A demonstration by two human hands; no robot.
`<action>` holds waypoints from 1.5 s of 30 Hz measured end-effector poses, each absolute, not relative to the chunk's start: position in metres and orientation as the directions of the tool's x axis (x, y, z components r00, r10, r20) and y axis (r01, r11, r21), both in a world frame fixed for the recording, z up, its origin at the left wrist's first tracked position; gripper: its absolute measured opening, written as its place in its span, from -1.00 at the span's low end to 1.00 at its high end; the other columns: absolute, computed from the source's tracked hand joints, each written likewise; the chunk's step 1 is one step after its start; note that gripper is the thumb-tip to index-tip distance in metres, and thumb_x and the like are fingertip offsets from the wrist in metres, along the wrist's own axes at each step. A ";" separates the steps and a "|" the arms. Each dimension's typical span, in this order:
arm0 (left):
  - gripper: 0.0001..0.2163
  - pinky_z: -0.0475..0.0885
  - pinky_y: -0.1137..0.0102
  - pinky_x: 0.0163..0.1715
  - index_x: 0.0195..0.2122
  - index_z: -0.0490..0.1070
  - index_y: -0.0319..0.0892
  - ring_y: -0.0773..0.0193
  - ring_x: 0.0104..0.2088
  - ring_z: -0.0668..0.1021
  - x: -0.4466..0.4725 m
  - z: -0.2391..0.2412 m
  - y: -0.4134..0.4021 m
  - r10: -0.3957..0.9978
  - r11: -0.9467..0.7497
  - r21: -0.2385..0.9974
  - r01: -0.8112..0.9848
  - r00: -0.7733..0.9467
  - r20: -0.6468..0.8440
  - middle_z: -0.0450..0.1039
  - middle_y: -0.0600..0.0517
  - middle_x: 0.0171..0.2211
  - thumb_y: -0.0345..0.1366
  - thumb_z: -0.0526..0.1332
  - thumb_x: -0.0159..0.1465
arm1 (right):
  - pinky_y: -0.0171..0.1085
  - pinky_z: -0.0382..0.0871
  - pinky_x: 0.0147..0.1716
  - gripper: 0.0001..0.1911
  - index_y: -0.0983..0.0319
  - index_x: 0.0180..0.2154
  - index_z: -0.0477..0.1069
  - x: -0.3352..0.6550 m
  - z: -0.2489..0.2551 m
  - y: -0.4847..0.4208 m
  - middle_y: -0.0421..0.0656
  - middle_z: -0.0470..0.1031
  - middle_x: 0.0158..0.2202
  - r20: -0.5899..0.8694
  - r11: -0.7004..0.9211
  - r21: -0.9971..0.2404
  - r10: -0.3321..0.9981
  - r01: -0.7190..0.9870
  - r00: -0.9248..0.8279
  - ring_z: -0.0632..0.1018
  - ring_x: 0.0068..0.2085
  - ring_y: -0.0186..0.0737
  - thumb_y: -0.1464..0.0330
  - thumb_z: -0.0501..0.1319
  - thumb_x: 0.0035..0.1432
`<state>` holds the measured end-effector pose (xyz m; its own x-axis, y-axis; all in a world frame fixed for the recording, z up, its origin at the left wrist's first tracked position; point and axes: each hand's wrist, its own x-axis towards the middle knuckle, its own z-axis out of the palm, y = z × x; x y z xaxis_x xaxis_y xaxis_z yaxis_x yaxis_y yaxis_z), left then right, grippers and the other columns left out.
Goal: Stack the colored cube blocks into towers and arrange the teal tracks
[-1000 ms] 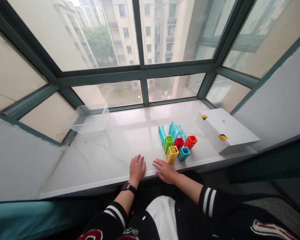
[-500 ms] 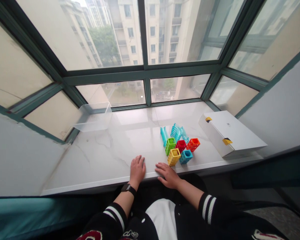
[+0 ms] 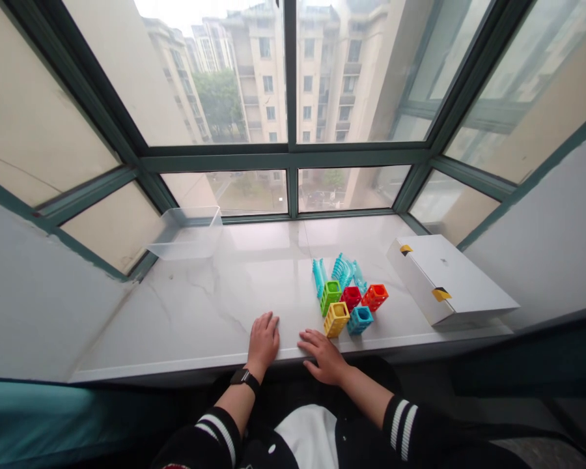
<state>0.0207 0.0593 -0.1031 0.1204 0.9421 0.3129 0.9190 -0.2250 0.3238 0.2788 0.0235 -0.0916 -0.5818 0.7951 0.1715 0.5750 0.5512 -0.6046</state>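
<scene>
My left hand (image 3: 264,339) lies flat on the white marbled sill, fingers stretched forward, holding nothing. At the sill's front edge rests my right hand (image 3: 323,356), its fingers spread and holding nothing. Just beyond it stands a yellow hollow block (image 3: 336,319), with a blue block (image 3: 360,320) to its right. Behind these are a green block (image 3: 331,298), a red block (image 3: 351,298) and an orange block (image 3: 375,298). Farther back are translucent turquoise pieces: a straight track-like one (image 3: 319,277), a curved ribbed one (image 3: 342,270) and another (image 3: 359,276) partly hidden.
A clear plastic bin (image 3: 188,247) sits at the back left of the sill (image 3: 209,306). On the right is a white box (image 3: 454,280) with yellow-and-black tabs. Windows with green frames (image 3: 356,156) close off the back; the front edge runs under my wrists.
The view has tilted up slightly, so the sill and its things appear lower. Both hands stay resting at about the same places, and the blocks have not moved on the sill.
</scene>
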 end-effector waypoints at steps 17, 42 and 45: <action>-0.60 0.33 0.26 -0.24 -0.32 0.52 -0.09 0.11 -0.32 0.56 0.022 -0.090 0.051 0.978 -0.177 0.309 0.934 0.132 0.162 0.58 -0.07 -0.38 -0.15 -0.03 0.55 | -0.11 0.54 0.15 -0.62 0.09 0.14 0.54 0.255 0.052 0.020 -0.05 0.62 0.10 0.474 0.691 -0.695 0.649 0.198 -0.595 0.63 0.12 -0.13 0.46 0.19 0.37; -0.58 0.28 0.37 -0.33 -0.38 0.47 -0.08 0.20 -0.35 0.55 0.016 -0.081 0.049 0.999 -0.030 0.545 0.838 0.008 0.044 0.55 0.02 -0.42 -0.08 -0.05 0.51 | 0.23 0.43 0.20 -0.44 0.12 0.32 0.37 0.354 0.062 0.064 0.07 0.52 0.20 0.260 0.513 -0.371 0.857 0.774 -0.444 0.52 0.20 0.20 0.35 0.28 0.32; -0.64 0.40 0.37 -0.28 -0.22 0.51 -0.07 0.22 -0.33 0.58 0.014 -0.076 0.044 1.000 -0.002 0.653 0.757 -0.010 0.014 0.55 0.07 -0.40 -0.04 -0.01 0.49 | 0.21 0.47 0.15 -0.46 0.13 0.30 0.40 0.355 0.067 0.064 0.07 0.55 0.13 0.234 0.509 -0.373 0.861 0.776 -0.452 0.55 0.15 0.19 0.36 0.30 0.31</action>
<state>0.0138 0.0437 -0.0759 -0.0103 0.9998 0.0145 0.7573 -0.0017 0.6530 0.3553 0.0641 0.0674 -0.4520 0.8607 0.2345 0.7759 0.5090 -0.3727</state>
